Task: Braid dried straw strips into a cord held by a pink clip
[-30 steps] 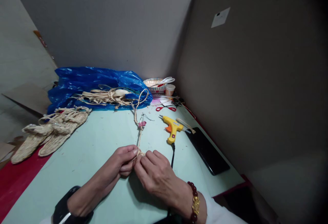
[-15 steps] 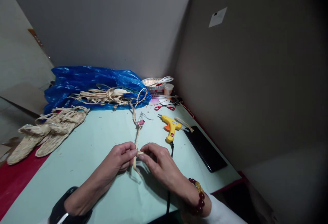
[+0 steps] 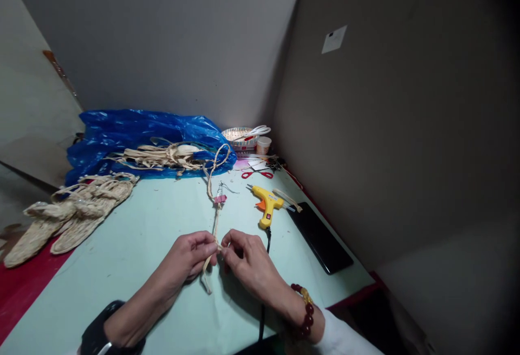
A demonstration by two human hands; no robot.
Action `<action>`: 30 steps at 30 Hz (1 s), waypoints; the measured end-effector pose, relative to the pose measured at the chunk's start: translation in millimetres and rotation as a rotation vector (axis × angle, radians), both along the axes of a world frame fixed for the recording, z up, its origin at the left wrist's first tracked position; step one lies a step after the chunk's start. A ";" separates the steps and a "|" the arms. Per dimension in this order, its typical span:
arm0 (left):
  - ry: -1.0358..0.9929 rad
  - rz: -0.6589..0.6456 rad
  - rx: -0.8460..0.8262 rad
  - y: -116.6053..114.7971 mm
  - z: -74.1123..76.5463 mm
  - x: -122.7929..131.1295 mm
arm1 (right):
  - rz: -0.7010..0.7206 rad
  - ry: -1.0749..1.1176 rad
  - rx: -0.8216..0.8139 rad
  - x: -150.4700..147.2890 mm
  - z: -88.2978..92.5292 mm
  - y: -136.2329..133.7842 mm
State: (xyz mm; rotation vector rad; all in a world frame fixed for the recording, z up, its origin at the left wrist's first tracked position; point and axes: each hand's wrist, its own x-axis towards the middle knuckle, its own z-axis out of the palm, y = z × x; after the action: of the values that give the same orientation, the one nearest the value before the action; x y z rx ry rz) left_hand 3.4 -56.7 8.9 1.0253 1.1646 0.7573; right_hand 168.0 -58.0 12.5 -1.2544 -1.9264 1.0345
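A pale braided straw cord [image 3: 216,225] runs toward me down the middle of the table. Its near end is pinched in my left hand [image 3: 194,255], fingers closed on the braid. My right hand [image 3: 247,260] is closed on a short strand of the same straw, just right of the braid. One loose strand end hangs below the fingers toward the table. Farther up, a pink binder clip [image 3: 220,199] grips the cord, and beyond it the cord loops onto a blue plastic bag [image 3: 138,127]. My fingers hide the exact crossing of the strands.
A yellow glue gun [image 3: 267,203] lies right of the cord, its black cable running past my right hand. Nearby are a black phone-like slab [image 3: 320,238] and red-handled scissors [image 3: 257,174]. Woven straw sandals [image 3: 87,208] sit at left; loose straw [image 3: 162,155] and a basket [image 3: 239,137] lie behind.
The loose strand end below my fingers has swung to the left. My right hand has drawn its strand slightly right of the braid. The whole view has shifted a little.
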 end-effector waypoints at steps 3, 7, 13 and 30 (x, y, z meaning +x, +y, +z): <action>0.054 0.000 0.035 0.6 -1.6 3.2 | -0.045 -0.108 0.065 -3.2 -1.0 -1.1; 0.140 0.016 0.087 1.4 -2.5 4.7 | -0.038 -0.162 0.098 -4.3 -3.0 -2.4; 0.167 0.020 0.131 2.6 -3.4 5.8 | -0.021 -0.181 0.151 -6.2 -4.4 -4.4; 0.338 0.012 0.212 12.8 -11.9 -7.8 | -0.128 -0.229 0.111 -16.3 3.7 123.3</action>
State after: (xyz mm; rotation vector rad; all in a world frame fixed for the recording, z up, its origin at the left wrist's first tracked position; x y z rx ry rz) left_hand -4.3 -44.0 -3.1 1.3629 1.3997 0.7458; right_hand 151.7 65.3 16.2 -1.4638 -2.0107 0.7359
